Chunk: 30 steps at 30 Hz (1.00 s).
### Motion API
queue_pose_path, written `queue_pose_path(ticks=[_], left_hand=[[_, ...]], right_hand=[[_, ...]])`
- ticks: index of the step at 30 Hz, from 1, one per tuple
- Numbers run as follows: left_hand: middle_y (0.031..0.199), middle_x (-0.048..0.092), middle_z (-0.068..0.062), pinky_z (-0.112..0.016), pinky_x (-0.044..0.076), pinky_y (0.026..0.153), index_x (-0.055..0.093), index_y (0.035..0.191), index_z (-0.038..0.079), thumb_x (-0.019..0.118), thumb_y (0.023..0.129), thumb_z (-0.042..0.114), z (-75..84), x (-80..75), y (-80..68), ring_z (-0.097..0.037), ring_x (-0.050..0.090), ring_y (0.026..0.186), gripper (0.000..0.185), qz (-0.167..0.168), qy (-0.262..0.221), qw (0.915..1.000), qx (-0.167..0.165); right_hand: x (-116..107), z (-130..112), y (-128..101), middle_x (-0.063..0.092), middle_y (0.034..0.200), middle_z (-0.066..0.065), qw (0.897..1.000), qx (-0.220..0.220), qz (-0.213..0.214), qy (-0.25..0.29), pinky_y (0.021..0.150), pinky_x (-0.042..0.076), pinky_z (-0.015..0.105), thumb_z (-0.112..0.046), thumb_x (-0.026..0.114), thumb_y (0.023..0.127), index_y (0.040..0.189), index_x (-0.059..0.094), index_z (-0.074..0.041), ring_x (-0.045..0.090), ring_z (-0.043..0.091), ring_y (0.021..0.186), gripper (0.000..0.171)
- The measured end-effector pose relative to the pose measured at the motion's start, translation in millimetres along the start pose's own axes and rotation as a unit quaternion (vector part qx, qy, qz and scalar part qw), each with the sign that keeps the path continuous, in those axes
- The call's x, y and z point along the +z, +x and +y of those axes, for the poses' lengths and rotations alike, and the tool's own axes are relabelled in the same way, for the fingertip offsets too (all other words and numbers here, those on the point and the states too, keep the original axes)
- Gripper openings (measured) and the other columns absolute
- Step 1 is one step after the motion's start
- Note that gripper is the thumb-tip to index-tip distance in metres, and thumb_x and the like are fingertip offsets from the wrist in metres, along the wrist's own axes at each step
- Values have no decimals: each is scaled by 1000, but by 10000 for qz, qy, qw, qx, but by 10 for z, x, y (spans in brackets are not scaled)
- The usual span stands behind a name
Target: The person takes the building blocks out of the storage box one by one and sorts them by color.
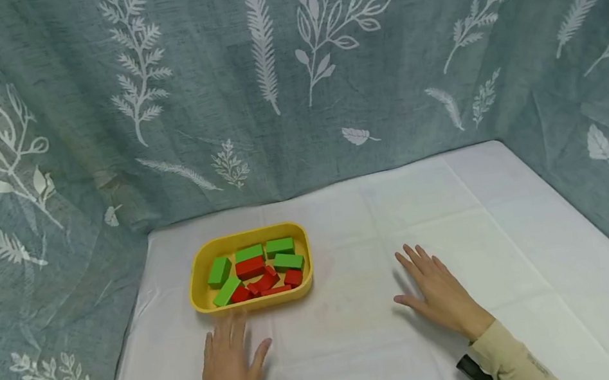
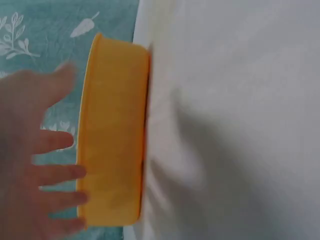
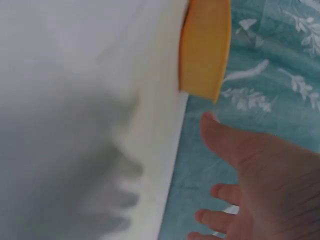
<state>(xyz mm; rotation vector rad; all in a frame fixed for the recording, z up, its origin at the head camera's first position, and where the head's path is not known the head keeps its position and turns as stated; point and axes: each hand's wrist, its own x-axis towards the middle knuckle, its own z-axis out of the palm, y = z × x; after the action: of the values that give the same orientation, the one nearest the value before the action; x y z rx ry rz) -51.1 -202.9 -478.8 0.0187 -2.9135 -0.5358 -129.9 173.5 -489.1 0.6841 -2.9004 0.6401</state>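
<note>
A yellow plastic tray (image 1: 194,290) with rounded corners stands on the white-covered table, left of the middle. Inside it lie several green blocks (image 1: 280,247) and red blocks (image 1: 250,268), some leaning on one another. My left hand (image 1: 227,373) is at the tray's near side, fingers spread and pointing at its front wall, holding nothing. In the left wrist view its fingertips overlap the rim of the tray (image 2: 115,135). Well to the right of the tray, my right hand (image 1: 441,291) hovers over the cloth with straight, spread fingers, and it holds nothing either.
A white cloth (image 1: 364,363) with fold lines covers the table. Grey-green curtains (image 1: 298,145) with white leaf prints hang behind it and along both sides. A black strap-like piece (image 1: 473,371) sits at the right sleeve's cuff (image 1: 492,345).
</note>
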Motion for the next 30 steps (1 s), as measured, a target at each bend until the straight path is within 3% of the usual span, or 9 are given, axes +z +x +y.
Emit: queue_pose_path(ticks=[3,6,10,13,15,25,28,30], left_hand=[[127,56,-22,-58,42,101,55,130,-2,71,91,22,-54,-80,56,-40,50,118,49,947,-550,9940,-18],[136,47,-25,-61,43,100,50,136,-4,67,93,13,-162,-142,172,-42,45,124,49,1410,-1316,9809,-250],[154,24,-26,-61,36,108,26,152,-3,57,100,17,-319,-180,355,-44,30,138,63,1133,-2631,9521,-1067],[158,18,-25,-58,34,111,12,156,1,52,102,21,-417,-177,440,-44,28,140,70,791,-3371,9225,-1709],[159,17,-25,-57,31,113,7,157,2,51,103,22,-469,-165,465,-45,28,140,72,592,-3598,9103,-1959],[155,25,-27,-53,37,110,21,154,-3,53,101,12,-534,-107,496,-45,36,135,63,624,-3748,9025,-2026],[155,25,-27,-52,37,110,21,154,-2,53,101,13,-534,-123,493,-45,36,136,64,636,-3738,9028,-2028],[156,26,-26,-52,37,110,21,154,-1,54,101,14,-538,-128,490,-43,37,136,64,633,-3701,9039,-2048]], right_hand=[[-37,-100,135,38,150,24,9986,-446,279,-53,107,39,58,-37,74,87,145,42,2,37,43,137,78],[-75,-236,334,47,144,22,9949,-848,539,-66,98,50,53,-33,77,85,141,49,2,48,38,129,71],[-86,-443,668,56,136,15,9913,-1123,644,231,96,53,45,-27,76,87,137,55,-2,56,31,122,59],[-31,-581,926,60,132,13,9894,-1247,547,513,98,52,41,-23,75,88,134,57,-4,57,28,120,53],[26,-663,1084,62,130,12,9886,-1269,420,692,99,52,40,-20,74,88,133,58,-4,58,28,119,50],[308,-994,1716,65,120,19,9838,-1282,-494,1151,90,56,39,-8,71,90,125,62,4,64,32,105,38],[380,-1104,1841,66,120,17,9856,-1268,-741,838,94,54,38,-6,70,90,125,63,2,63,30,109,37],[437,-1168,1915,67,119,15,9876,-1313,-791,346,94,55,36,-5,69,91,124,64,0,63,27,110,34]])
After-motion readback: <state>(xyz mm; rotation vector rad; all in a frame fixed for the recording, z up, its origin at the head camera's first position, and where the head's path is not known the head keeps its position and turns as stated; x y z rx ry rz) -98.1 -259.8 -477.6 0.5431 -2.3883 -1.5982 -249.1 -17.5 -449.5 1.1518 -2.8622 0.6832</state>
